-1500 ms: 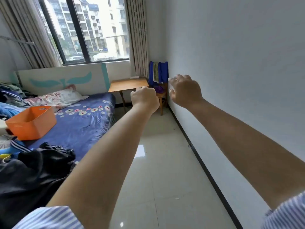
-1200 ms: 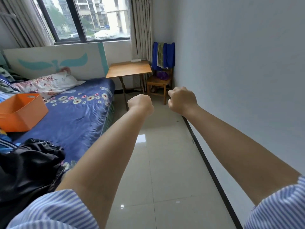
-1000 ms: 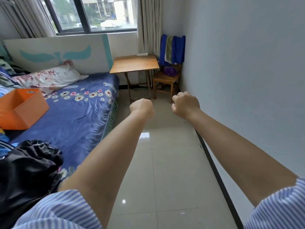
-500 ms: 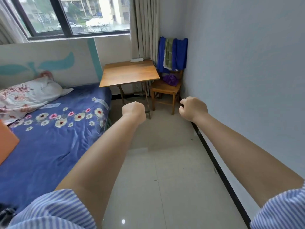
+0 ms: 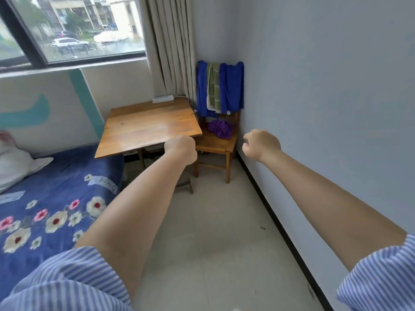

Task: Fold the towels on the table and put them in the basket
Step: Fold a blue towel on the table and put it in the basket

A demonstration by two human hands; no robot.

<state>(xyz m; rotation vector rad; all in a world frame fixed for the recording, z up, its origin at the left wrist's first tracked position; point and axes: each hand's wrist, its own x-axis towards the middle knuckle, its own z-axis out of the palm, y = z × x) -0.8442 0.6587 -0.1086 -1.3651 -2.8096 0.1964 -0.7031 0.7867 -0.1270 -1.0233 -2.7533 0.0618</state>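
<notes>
Both my arms stretch forward over the floor. My left hand (image 5: 181,149) is a closed fist holding nothing, in front of the near edge of the wooden table (image 5: 148,126), whose top is bare. My right hand (image 5: 261,143) has its fingers curled and holds nothing, near the wall. Blue towels (image 5: 232,86) and a green towel (image 5: 213,86) hang over the back of a wooden chair (image 5: 219,145) in the corner. A crumpled purple towel (image 5: 220,129) lies on the chair seat. The orange basket is out of view.
A bed with a blue floral cover (image 5: 49,198) and a pillow (image 5: 13,162) fills the left side. A curtain (image 5: 170,46) hangs behind the table, with a white power strip (image 5: 162,98) on its far edge. The wall (image 5: 325,108) runs close on the right; tiled floor (image 5: 213,232) lies ahead.
The view has moved closer to the table and chair. The orange basket and dark clothes on the bed have slid out of view to the left. Both hands stay curled.
</notes>
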